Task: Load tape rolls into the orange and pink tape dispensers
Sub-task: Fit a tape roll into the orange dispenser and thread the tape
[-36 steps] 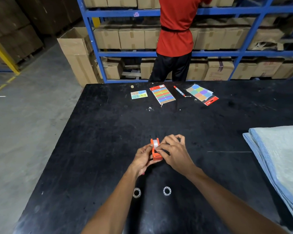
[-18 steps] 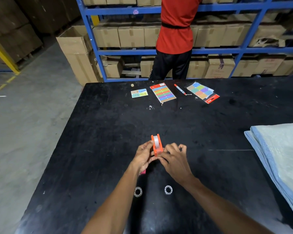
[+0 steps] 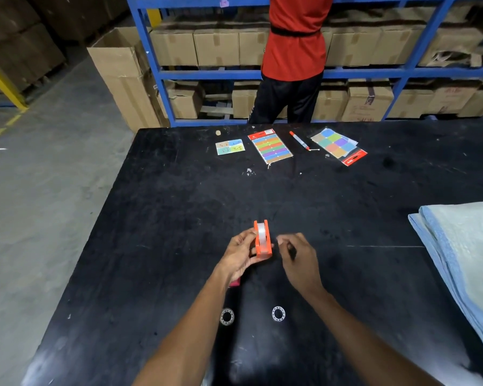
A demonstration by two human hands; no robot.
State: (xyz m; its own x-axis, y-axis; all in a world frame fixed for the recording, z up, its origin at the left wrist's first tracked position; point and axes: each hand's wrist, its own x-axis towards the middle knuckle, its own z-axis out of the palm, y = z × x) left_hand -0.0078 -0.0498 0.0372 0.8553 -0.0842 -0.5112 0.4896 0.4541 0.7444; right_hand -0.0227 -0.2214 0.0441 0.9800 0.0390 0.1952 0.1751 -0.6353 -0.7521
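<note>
An orange tape dispenser [image 3: 263, 240] with a clear tape roll seated in it stands upright over the black table [image 3: 151, 218]. My left hand [image 3: 240, 254] grips its left side. My right hand [image 3: 299, 257] is just right of it, apart from it, fingers curled and blurred. A sliver of a pink thing [image 3: 234, 282], perhaps the pink dispenser, shows under my left wrist, mostly hidden. Two small white ring-shaped cores [image 3: 227, 316] [image 3: 278, 313] lie on the table nearer to me.
At the table's far edge lie a small colour card [image 3: 230, 147], a striped sticker pack [image 3: 271, 146], a red-capped marker [image 3: 299, 140] and a pack of colour squares [image 3: 338, 146]. A folded blue-grey cloth [image 3: 463, 260] covers the right side. A person in red stands at the blue shelving [image 3: 293, 51].
My right hand has come off the orange dispenser and moved right. The dispenser, held by my left hand, now stands more upright with the roll seated inside.
</note>
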